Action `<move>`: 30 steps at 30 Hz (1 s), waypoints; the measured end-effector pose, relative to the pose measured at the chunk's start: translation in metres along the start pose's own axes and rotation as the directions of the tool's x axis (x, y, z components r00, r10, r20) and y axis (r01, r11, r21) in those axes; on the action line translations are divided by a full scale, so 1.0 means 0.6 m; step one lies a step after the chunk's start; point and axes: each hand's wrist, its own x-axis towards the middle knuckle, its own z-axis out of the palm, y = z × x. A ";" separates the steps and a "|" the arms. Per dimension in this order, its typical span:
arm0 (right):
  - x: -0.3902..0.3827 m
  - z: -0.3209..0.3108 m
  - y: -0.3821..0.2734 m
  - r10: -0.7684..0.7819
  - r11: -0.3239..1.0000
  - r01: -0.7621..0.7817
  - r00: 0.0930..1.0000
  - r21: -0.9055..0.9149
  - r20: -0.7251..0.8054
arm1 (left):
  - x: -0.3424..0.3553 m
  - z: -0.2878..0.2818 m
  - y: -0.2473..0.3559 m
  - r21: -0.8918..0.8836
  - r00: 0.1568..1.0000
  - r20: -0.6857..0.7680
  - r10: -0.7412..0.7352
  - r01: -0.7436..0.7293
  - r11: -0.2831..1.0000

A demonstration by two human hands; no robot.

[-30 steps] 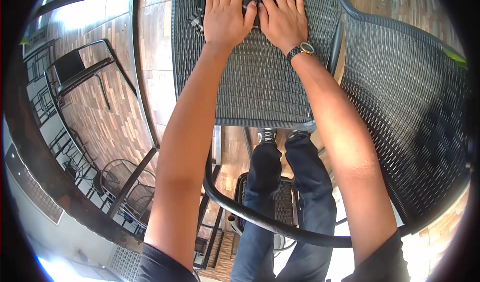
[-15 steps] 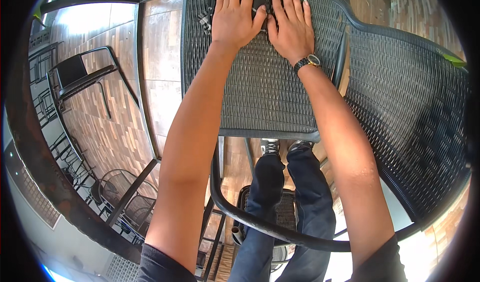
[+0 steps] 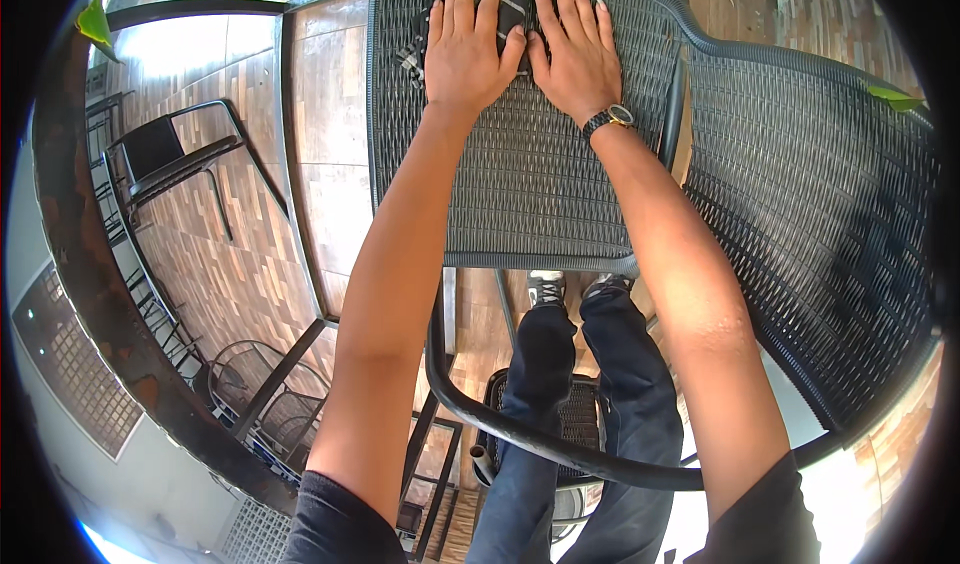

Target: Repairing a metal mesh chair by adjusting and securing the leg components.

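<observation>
My left hand (image 3: 470, 59) lies flat with fingers apart on a dark cloth (image 3: 510, 9) with light lines and a fringe. The cloth rests on the black woven seat (image 3: 520, 194) of a chair, near its far edge. My right hand (image 3: 575, 59), a dark watch on its wrist, lies open beside the left, fingers spread over the right side of the cloth and the weave next to it. The hands hide much of the cloth. A second woven panel (image 3: 810, 194) curves away at the right, beside a black tube (image 3: 590, 469) that passes over my legs.
A rusty dark metal bar (image 3: 110, 304) curves along the left, with black chairs (image 3: 150, 154) and tables beyond it on a wood-patterned floor (image 3: 230, 254). Below are my legs and shoes (image 3: 548, 289), above another woven chair (image 3: 575, 414). Green leaves (image 3: 95, 24) show at the edges.
The whole view has shifted slightly. Compared with half a second ago, both hands and the cloth have slid a little toward me on the seat, fingers still spread.
</observation>
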 end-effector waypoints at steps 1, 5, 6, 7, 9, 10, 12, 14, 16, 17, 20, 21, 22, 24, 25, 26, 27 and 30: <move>-0.002 -0.002 -0.003 0.002 1.000 -0.002 1.000 0.001 0.005 | -0.008 0.000 0.002 0.011 1.000 -0.007 -0.028 0.028 1.000; -0.006 -0.009 0.007 0.013 1.000 -0.012 1.000 -0.014 0.026 | -0.061 -0.023 0.039 -0.003 0.991 0.118 -0.056 0.057 0.998; -0.005 -0.012 0.008 0.012 1.000 -0.011 0.999 -0.023 0.038 | -0.056 -0.023 0.039 -0.010 0.990 0.129 -0.050 0.051 0.999; -0.004 -0.016 0.012 0.021 0.999 -0.020 0.999 -0.025 0.042 | -0.050 -0.022 0.040 -0.018 0.989 0.140 -0.043 0.046 0.999; -0.004 -0.018 0.008 0.039 0.999 -0.039 0.998 0.006 0.040 | -0.023 -0.015 0.027 -0.035 0.992 0.125 -0.022 0.027 0.999; -0.003 -0.016 0.005 0.043 0.999 -0.043 0.998 0.012 0.035 | -0.007 -0.012 0.018 -0.040 0.993 0.115 -0.017 0.022 0.999; 0.001 -0.014 0.006 0.023 1.000 -0.023 0.998 -0.008 0.057 | 0.021 -0.004 0.008 -0.035 0.997 0.081 -0.017 0.020 0.999; 0.012 -0.010 0.009 0.024 1.000 -0.024 0.998 -0.010 0.052 | 0.034 0.000 0.005 -0.035 0.998 0.054 -0.025 0.027 0.999; 0.025 -0.010 0.013 0.006 1.000 -0.006 1.000 0.002 0.024 | 0.031 -0.003 0.006 -0.023 0.998 0.052 -0.031 0.033 0.999; 0.029 -0.010 0.013 0.013 1.000 -0.013 1.000 0.027 0.015 | 0.025 -0.006 0.008 -0.016 0.998 0.048 -0.038 0.039 0.999; 0.016 -0.011 0.028 0.018 1.000 -0.018 0.999 0.002 0.039 | -0.045 -0.028 0.036 -0.040 0.984 0.175 -0.027 0.035 0.999; 0.018 -0.013 0.026 0.019 1.000 -0.020 0.999 0.006 0.038 | -0.055 -0.041 0.038 -0.034 0.976 0.217 -0.014 0.021 0.999; 0.019 -0.015 0.025 0.024 1.000 -0.024 0.999 0.009 0.044 | -0.051 -0.043 0.036 -0.032 0.976 0.220 -0.013 0.021 0.999; 0.019 -0.013 0.016 0.036 0.999 -0.037 0.998 0.019 0.060 | -0.036 -0.043 0.025 -0.026 0.973 0.232 0.005 0.001 1.000; 0.016 -0.012 0.011 0.038 0.999 -0.039 0.996 0.010 0.075 | -0.024 -0.040 0.018 -0.023 0.977 0.214 0.014 -0.010 1.000; 0.006 -0.007 0.004 0.042 0.999 -0.043 0.994 0.000 0.098 | -0.018 -0.032 0.009 -0.020 0.980 0.197 0.018 -0.015 1.000; 0.001 -0.006 -0.002 0.053 0.998 -0.055 0.994 0.013 0.098 | -0.007 -0.025 0.001 -0.017 0.984 0.176 0.025 -0.022 1.000; 0.009 -0.003 0.000 0.043 0.999 -0.044 0.997 0.014 0.063 | 0.031 -0.006 -0.013 -0.018 0.994 0.096 0.049 -0.048 0.999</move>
